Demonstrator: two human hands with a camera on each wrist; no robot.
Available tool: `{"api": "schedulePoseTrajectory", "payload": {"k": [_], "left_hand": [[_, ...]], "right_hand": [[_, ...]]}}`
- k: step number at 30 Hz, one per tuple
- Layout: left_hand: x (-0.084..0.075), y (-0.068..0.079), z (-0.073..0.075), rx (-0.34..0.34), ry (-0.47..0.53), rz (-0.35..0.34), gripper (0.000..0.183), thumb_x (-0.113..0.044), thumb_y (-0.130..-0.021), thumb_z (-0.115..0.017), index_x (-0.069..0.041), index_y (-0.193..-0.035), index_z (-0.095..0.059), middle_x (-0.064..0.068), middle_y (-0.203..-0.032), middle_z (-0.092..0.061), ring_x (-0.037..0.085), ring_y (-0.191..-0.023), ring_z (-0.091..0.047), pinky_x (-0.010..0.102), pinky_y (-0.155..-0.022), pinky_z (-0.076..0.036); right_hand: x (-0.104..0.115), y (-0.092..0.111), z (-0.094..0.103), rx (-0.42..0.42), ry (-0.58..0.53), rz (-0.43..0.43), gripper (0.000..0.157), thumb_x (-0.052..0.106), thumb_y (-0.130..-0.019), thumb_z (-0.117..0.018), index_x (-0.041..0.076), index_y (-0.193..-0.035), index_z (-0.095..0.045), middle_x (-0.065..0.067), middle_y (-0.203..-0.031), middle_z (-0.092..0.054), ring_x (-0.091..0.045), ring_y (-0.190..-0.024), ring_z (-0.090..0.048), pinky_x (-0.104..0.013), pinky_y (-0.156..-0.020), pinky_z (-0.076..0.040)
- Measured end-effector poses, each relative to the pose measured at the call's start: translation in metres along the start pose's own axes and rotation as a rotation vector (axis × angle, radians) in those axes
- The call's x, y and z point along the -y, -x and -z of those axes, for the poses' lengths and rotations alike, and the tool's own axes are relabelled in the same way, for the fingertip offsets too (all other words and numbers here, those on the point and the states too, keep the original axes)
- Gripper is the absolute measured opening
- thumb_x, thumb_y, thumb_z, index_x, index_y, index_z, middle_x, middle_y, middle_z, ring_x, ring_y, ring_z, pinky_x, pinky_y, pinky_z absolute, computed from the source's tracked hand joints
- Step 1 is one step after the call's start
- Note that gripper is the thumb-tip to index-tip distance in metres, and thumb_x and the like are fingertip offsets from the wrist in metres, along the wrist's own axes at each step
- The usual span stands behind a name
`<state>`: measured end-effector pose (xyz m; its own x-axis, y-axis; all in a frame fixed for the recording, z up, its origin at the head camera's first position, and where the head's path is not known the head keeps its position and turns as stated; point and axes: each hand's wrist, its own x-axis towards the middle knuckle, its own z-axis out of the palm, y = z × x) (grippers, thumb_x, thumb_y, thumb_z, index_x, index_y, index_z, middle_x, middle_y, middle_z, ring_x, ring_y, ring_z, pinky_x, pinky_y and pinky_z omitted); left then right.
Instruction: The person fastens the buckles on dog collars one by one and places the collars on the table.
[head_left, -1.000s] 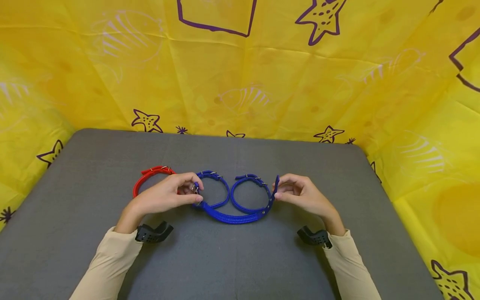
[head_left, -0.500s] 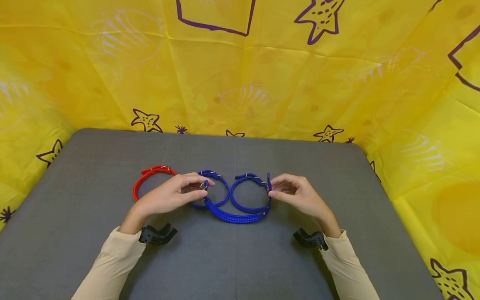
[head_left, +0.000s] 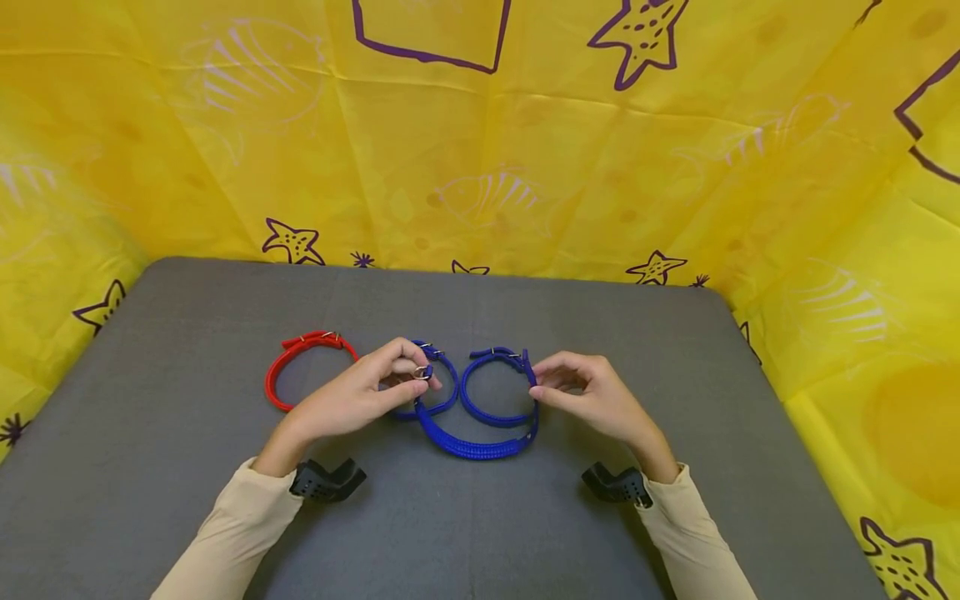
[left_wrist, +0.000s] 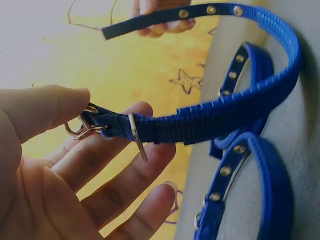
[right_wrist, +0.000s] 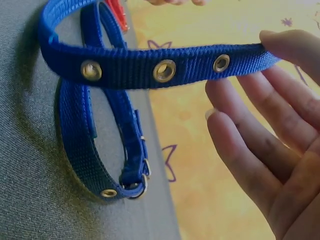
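Between my two hands an unbuckled blue pet collar curves in a U, its middle sagging toward the table. My left hand pinches the buckle end between thumb and fingers; the left wrist view shows the metal buckle and a D-ring. The eyelet end is pinched by my right hand, with metal eyelets along the strap in the right wrist view. Just behind lie two buckled blue collars, the right one beside the middle one, which my left hand partly covers.
A buckled red collar lies on the grey table to the left, near my left hand. A yellow printed cloth rises behind the table and along its sides. Each wrist wears a black mount.
My left hand has moved right with the buckle end, and my right hand slightly left with the eyelet end. The held collar bends into a tighter U. The other collars stay put.
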<state>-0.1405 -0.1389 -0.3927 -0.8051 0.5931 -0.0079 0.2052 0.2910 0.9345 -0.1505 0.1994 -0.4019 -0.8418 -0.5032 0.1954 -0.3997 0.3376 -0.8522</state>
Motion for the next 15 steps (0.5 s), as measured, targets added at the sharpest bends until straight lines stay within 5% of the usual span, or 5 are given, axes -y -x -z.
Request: {"api": "schedulePoseTrajectory", "payload": {"k": [6,15], "left_hand": [[0.000,-0.002,-0.008,0.000,-0.010,-0.019,0.022,-0.021,-0.103,-0.055,-0.008,-0.119,-0.047,0.015,-0.116,-0.071,0.032,-0.112,-0.065,0.024,-0.088,-0.049],[-0.002,-0.004,-0.016,-0.048,-0.062,-0.036,0.018,-0.022,-0.101,-0.058,-0.015,-0.116,-0.052,0.010,-0.106,-0.073,0.014,-0.094,-0.065,0.025,-0.083,-0.049]], "right_hand": [[0.004,-0.001,-0.006,-0.023,0.054,0.029,0.018,0.007,-0.087,-0.076,0.007,-0.104,-0.072,-0.006,-0.089,-0.075,-0.007,-0.080,-0.070,-0.026,-0.072,-0.056],[0.001,-0.003,-0.014,-0.047,0.074,0.121,0.014,0.005,-0.085,-0.077,0.009,-0.098,-0.073,-0.005,-0.086,-0.076,-0.007,-0.077,-0.070,-0.026,-0.070,-0.057]]}}
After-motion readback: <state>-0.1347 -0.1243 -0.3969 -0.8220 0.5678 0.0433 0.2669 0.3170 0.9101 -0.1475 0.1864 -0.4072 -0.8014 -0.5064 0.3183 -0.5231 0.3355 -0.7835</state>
